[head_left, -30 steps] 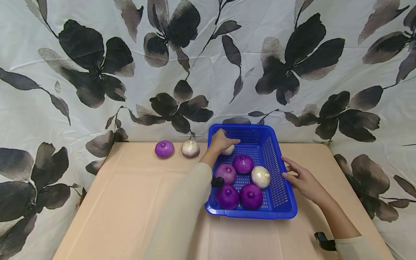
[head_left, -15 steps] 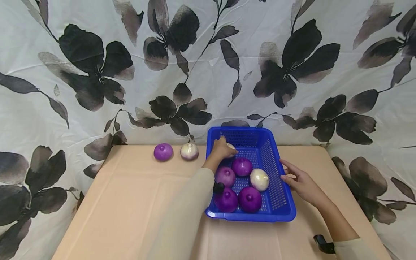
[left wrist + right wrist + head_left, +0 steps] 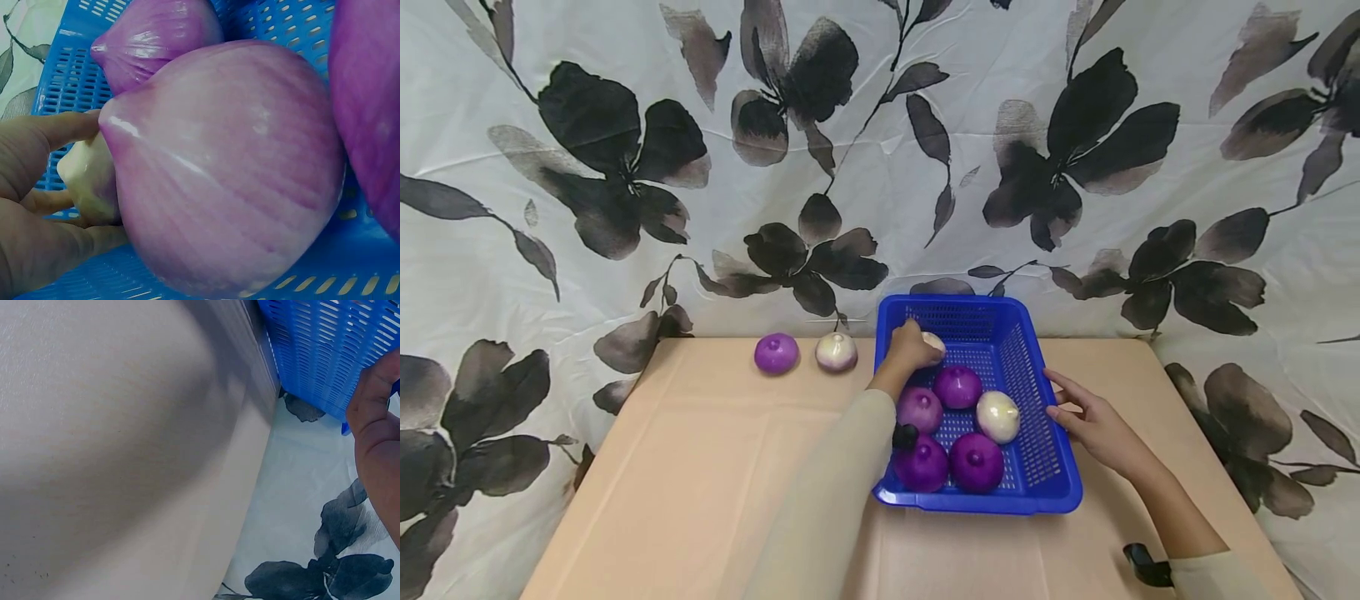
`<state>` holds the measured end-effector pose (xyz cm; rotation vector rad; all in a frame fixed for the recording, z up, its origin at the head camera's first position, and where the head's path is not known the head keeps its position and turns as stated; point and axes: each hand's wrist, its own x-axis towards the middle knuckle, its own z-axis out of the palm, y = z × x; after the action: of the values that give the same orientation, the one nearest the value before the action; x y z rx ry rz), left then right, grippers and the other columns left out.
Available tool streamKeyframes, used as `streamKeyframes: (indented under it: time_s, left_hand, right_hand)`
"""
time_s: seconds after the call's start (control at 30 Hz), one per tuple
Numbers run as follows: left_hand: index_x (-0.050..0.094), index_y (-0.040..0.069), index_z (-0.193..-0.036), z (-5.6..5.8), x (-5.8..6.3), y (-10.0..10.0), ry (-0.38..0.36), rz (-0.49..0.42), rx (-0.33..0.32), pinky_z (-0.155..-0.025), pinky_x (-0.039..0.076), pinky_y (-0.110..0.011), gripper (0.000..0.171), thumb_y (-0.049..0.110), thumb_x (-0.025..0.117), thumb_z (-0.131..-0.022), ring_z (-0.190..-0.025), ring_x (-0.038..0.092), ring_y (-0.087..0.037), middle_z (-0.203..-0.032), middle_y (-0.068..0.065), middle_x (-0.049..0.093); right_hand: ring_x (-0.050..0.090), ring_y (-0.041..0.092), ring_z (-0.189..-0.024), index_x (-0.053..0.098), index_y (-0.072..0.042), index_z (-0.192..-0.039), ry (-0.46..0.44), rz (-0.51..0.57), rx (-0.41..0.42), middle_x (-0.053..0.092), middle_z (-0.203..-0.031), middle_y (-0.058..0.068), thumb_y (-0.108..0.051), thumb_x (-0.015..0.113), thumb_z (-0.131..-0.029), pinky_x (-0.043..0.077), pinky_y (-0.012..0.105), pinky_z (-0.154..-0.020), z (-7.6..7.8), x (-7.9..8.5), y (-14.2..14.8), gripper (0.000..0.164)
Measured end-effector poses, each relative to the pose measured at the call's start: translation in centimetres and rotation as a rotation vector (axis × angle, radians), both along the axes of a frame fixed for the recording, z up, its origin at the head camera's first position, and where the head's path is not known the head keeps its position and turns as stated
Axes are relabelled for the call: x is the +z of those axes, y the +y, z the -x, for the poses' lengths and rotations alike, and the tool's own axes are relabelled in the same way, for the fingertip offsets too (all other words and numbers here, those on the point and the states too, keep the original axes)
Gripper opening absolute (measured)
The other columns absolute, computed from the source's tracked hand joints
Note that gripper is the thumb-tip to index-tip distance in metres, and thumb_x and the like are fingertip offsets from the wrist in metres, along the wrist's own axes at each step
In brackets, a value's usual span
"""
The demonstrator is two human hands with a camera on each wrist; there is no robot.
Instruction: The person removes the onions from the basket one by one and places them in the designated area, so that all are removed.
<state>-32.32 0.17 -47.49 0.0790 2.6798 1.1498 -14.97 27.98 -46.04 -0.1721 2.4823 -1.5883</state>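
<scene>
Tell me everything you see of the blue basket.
The blue basket looks like plastic: rectangular, open-topped, its base and walls perforated beneath a smooth rim. It sits opening upward on the tan tabletop, with four purple onions and two whitish onions visible inside. The right grip touches its right rim, while the left sleeve hides part of its left wall.

Onion (image 3: 90, 178) in left grip (image 3: 912, 345) (partly hidden)

Tan table (image 3: 707, 458) — behind it, a dark-flowered white cloth (image 3: 880, 183).
</scene>
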Motion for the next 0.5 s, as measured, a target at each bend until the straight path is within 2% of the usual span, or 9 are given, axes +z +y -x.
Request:
streamKeyframes:
  time_s: [0.2,0.37,0.5]
  left_hand:
    - [0.058,-0.003,-0.122,-0.4,0.7,-0.2,0.022,-0.003,-0.008,-0.093,0.058,-0.038,0.057,0.021,0.088,-0.080,-0.095,0.065,-0.027,-0.109,-0.018,0.070]
    - [0.060,-0.003,-0.121,-0.4,1.4,-0.4,0.055,0.003,-0.021,-0.091,0.058,-0.037,0.056,0.024,0.088,-0.080,-0.095,0.066,-0.027,-0.108,-0.018,0.072]
    - [0.058,-0.006,-0.128,-0.4,2.5,-0.7,0.093,-0.022,-0.034,-0.091,0.058,-0.039,0.064,0.026,0.086,-0.080,-0.101,0.068,-0.030,-0.113,-0.020,0.071]
  right_hand:
    - [0.071,0.014,-0.091,0.023,-0.003,-0.163,0.004,-0.002,0.001,0.055,-0.121,0.030,-0.011,0.056,-0.106,0.064,0.030,-0.075,0.0,-0.1,0.0,0.066]
    - [0.071,0.014,-0.091,0.022,-0.003,-0.163,0.003,-0.005,0.007,0.055,-0.121,0.030,-0.010,0.056,-0.107,0.064,0.031,-0.075,0.0,-0.1,-0.1,0.066]
    - [0.071,0.014,-0.091,0.023,-0.004,-0.163,0.008,-0.018,0.007,0.055,-0.120,0.029,-0.010,0.055,-0.107,0.064,0.031,-0.074,0.2,-0.1,-0.1,0.066]
